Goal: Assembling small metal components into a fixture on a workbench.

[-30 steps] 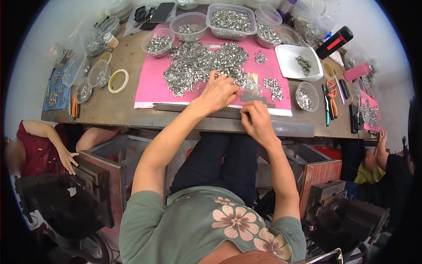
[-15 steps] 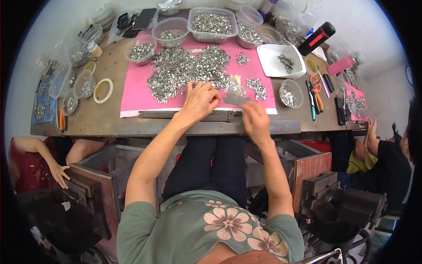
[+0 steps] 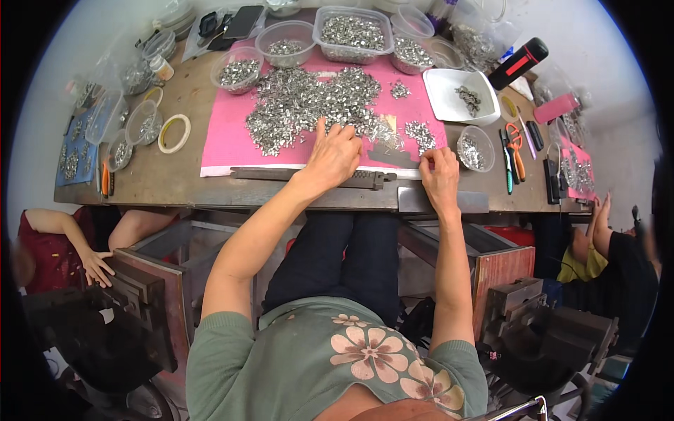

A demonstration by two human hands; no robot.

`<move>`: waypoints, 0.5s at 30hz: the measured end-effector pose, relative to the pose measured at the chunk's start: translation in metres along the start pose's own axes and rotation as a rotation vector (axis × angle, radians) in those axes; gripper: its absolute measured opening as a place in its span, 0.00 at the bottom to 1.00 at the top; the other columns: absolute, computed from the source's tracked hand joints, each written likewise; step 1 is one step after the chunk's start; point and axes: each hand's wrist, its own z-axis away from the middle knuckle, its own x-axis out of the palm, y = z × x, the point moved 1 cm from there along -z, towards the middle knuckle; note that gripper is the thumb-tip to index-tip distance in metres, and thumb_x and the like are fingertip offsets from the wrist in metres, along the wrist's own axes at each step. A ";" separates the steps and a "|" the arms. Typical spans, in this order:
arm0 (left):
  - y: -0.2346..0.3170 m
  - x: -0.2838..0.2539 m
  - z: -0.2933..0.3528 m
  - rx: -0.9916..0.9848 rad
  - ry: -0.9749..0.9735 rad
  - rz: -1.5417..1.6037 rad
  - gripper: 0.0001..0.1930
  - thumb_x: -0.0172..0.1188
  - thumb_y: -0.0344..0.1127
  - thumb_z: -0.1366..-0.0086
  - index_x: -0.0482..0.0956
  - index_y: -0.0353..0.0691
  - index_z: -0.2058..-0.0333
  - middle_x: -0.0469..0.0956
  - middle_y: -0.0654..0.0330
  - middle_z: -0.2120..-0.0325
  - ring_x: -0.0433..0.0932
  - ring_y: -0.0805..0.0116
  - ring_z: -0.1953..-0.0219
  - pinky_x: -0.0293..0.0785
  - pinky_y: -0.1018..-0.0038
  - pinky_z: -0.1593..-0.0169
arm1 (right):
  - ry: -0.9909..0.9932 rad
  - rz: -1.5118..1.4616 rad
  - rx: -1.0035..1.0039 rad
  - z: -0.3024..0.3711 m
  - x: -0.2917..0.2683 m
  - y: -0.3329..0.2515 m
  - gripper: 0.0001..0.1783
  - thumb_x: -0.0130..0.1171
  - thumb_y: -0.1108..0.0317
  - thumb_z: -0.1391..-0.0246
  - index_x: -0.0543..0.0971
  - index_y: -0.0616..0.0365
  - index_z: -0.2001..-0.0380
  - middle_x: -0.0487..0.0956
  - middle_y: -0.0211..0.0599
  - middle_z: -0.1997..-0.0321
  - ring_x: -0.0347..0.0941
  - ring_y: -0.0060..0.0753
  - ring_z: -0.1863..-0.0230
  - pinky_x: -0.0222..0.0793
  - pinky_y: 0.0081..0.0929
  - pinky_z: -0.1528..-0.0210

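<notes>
left hand [image 3: 335,154] lies palm down at the near edge of the pile of small metal parts [image 3: 309,105] on the pink mat [image 3: 232,144], fingers spread apart and resting on the parts, nothing clearly gripped. right hand [image 3: 439,172] sits at the mat's near right corner, fingers curled together near a small clump of parts [image 3: 420,132]; cannot tell if it pinches a piece, too small and hidden under the knuckles. a clear plastic bag [image 3: 388,133] lies between the two hands, contents hard to make out. a long dark metal bar [image 3: 309,175] runs along the front edge of the surface [image 3: 175,179], partly covered by the left wrist. beyond the pile stand clear tubs [image 3: 351,31] of more parts, a white tray [image 3: 460,98] to the right, a small round bowl [image 3: 476,147] beside the right hand. orange-handled scissors [image 3: 516,147] and pens lie further right. a tape roll [image 3: 173,133] lies at left. a black and red bottle [image 3: 518,63] lies at far right. the far back of the surface is bent and cut off by the fisheye rim. another person's arm [image 3: 77,242] shows at lower left, another person at right edge, mostly cut off.
</notes>
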 end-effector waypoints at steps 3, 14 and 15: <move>-0.004 -0.006 -0.002 -0.018 -0.071 0.107 0.02 0.62 0.32 0.39 0.82 0.43 0.69 0.75 0.61 0.68 0.75 0.60 0.57 0.54 0.45 0.35 | -0.019 -0.037 0.004 0.000 -0.001 -0.004 0.04 0.61 0.77 0.47 0.77 0.61 0.68 0.74 0.40 0.67 0.73 0.45 0.66 0.67 0.39 0.59; 0.021 -0.019 0.035 -0.033 0.030 0.238 0.05 0.65 0.32 0.43 0.79 0.42 0.68 0.75 0.62 0.68 0.76 0.60 0.60 0.56 0.42 0.35 | -0.126 -0.359 -0.256 0.008 0.013 -0.098 0.12 0.63 0.81 0.54 0.75 0.61 0.65 0.77 0.42 0.60 0.73 0.47 0.59 0.67 0.38 0.57; 0.021 -0.018 0.036 -0.034 0.031 0.237 0.05 0.65 0.32 0.43 0.79 0.42 0.68 0.75 0.62 0.68 0.76 0.60 0.60 0.56 0.42 0.35 | -0.126 -0.360 -0.258 0.009 0.015 -0.098 0.12 0.63 0.81 0.54 0.75 0.61 0.65 0.77 0.42 0.60 0.73 0.47 0.59 0.67 0.38 0.57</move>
